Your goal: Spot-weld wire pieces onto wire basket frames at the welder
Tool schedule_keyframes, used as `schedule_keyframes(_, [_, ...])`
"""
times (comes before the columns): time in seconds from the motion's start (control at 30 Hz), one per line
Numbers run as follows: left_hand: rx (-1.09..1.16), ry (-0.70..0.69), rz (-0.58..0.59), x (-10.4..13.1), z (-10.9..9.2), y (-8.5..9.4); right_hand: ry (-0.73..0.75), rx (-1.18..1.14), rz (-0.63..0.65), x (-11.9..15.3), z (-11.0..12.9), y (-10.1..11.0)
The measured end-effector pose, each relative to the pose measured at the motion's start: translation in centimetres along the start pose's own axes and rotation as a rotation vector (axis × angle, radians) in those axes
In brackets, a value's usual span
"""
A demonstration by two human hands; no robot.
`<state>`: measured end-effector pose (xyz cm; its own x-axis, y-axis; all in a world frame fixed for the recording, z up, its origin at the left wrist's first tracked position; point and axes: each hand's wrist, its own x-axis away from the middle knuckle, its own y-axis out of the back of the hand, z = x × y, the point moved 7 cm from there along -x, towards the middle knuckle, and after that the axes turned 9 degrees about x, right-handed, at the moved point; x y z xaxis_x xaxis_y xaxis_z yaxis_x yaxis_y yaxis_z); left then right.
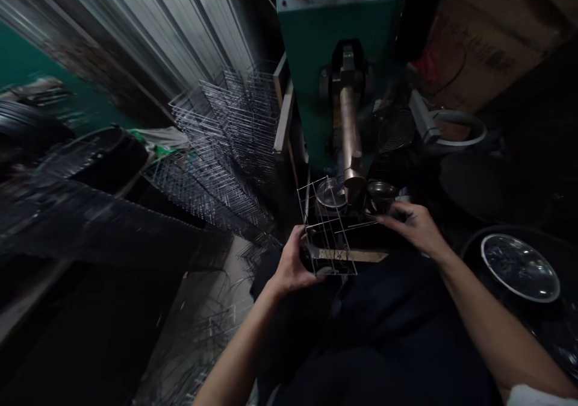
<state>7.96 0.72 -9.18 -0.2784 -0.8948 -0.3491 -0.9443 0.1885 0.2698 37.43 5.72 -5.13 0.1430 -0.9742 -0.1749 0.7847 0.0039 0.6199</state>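
Note:
My left hand [292, 266] is closed on the left edge of a small wire grid [326, 221], which it holds tilted in front of the machine. To the right, my right hand [418, 228] pinches thin straight wire [356, 225] between thumb and fingers; how many pieces there are I cannot tell. The wire reaches left toward the grid, and whether the two touch is unclear. Just beyond my hands, a copper-coloured cylindrical arm [350, 123] juts from a green machine [304, 74]. Below its end sit two round metal cups, a left one [332, 195] partly behind the grid and a right one [382, 189].
Stacked wire racks [226, 135] stand to the left against corrugated metal sheeting [180, 20]. Loose wires [203, 334] litter the floor. A round clear-topped lid [519, 267] lies at the right, with cardboard boxes [487, 50] behind. A metal ring [469, 140] sits beside the machine.

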Motion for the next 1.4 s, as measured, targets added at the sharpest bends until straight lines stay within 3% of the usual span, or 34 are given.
schedule_keyframes(0.23, [0.011, -0.006, 0.018, -0.3, -0.7, -0.2, -0.02, -0.032, -0.021, 0.1, -0.5, 0.5])
schedule_keyframes(0.43, [0.021, 0.007, 0.034, -0.8, 1.0, -1.2, 0.036, -0.029, 0.003, -0.5, 0.0, -0.4])
schedule_keyframes(0.6, [0.032, -0.008, 0.03, -1.1, 2.1, -1.7, 0.036, 0.029, 0.009, -1.5, -1.4, -1.4])
schedule_keyframes(1.4, [0.09, -0.035, 0.003, -3.6, 4.0, -2.2, 0.044, -0.034, 0.086, -4.9, -3.9, -1.9])
